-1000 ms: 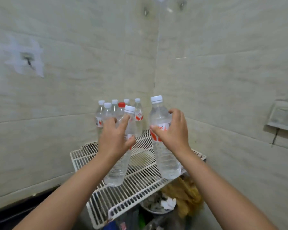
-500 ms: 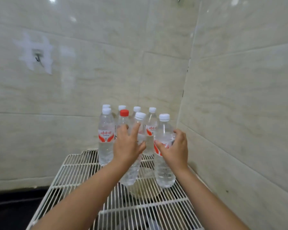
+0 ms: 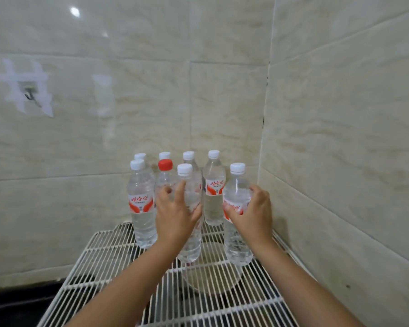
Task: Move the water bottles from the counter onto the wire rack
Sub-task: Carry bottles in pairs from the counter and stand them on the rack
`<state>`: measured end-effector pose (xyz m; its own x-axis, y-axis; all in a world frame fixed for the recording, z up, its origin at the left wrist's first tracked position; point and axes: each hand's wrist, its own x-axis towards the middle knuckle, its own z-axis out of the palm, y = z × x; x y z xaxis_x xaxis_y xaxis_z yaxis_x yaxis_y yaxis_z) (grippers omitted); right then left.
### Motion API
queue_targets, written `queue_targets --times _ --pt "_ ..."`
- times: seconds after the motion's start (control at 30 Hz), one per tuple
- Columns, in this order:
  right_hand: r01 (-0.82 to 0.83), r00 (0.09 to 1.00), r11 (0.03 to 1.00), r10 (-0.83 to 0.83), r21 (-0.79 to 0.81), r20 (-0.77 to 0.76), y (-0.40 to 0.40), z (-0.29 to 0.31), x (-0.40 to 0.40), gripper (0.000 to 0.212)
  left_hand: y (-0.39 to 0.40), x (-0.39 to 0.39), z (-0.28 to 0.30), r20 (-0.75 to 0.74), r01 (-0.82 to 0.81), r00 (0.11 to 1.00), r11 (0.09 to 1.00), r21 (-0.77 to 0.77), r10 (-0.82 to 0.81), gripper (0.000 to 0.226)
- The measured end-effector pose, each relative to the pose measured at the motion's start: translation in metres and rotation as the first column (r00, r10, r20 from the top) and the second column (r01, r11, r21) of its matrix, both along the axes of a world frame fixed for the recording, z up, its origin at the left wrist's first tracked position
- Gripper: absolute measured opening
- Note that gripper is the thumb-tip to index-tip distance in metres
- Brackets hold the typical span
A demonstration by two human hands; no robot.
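Note:
A white wire rack (image 3: 109, 258) fills the tiled corner. Several clear water bottles stand upright at its back, one with a red cap (image 3: 165, 164), another with a red label at the left (image 3: 141, 208). My left hand (image 3: 175, 213) grips a white-capped bottle (image 3: 189, 244) whose base sits on the rack in the middle. My right hand (image 3: 253, 213) grips a second white-capped bottle (image 3: 236, 241), standing on the rack near the right wall. Both bottles are upright.
Tiled walls close the corner behind and to the right. A small hook (image 3: 30, 96) with tape marks hangs on the left wall. A round pale bowl (image 3: 210, 277) shows under the rack wires. A dark surface (image 3: 17, 300) lies at lower left.
Both hands have carried their bottles forward and down onto the rack beside the standing group. The view has moved closer to the corner.

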<state>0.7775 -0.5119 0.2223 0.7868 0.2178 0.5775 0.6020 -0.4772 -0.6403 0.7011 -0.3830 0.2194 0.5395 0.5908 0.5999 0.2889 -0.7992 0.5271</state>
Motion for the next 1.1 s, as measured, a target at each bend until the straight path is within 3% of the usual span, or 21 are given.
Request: queue_targets --times 0.1,0.23,0.4,0.63,0.83,0.93,1.0,1.1 --pt "0.006 1.0 0.999 -0.007 -0.039 -0.028 -0.005 0.004 -0.003 0.072 -0.001 -0.005 0.004 -0.056 0.022 0.998 1.0 0.001 -0.022 0.074" --pt "0.041 0.998 0.989 -0.034 -0.143 0.047 -0.015 0.023 0.0 0.063 0.008 -0.017 0.024 -0.012 0.052 0.999 0.999 -0.005 -0.052 0.059" --pt "-0.045 0.994 0.978 0.065 -0.204 0.092 -0.013 0.071 0.004 0.056 0.024 -0.02 0.059 -0.081 0.112 0.991 0.993 0.047 -0.108 0.05" --pt "-0.239 0.968 0.805 0.242 -0.544 -0.067 -0.008 0.097 0.008 0.044 0.018 -0.007 0.084 -0.314 0.216 0.933 0.971 0.102 -0.175 0.051" --pt "-0.257 0.965 0.736 0.235 -0.626 -0.119 -0.015 0.107 0.011 0.05 0.019 0.0 0.094 -0.397 0.259 0.89 0.965 0.04 -0.223 0.049" --pt "-0.27 0.961 0.754 0.254 -0.599 -0.112 -0.017 0.11 0.013 0.041 0.018 0.0 0.097 -0.368 0.269 0.897 0.963 0.009 -0.247 0.048" --pt "-0.215 0.974 0.799 0.219 -0.562 -0.062 -0.014 0.109 0.014 0.033 0.015 0.001 0.096 -0.335 0.268 0.907 0.963 -0.011 -0.256 0.047" --pt "0.031 0.992 0.816 0.046 -0.578 0.118 0.001 0.103 0.009 0.033 0.011 0.006 0.099 -0.265 0.246 0.933 0.969 -0.023 -0.244 0.045"
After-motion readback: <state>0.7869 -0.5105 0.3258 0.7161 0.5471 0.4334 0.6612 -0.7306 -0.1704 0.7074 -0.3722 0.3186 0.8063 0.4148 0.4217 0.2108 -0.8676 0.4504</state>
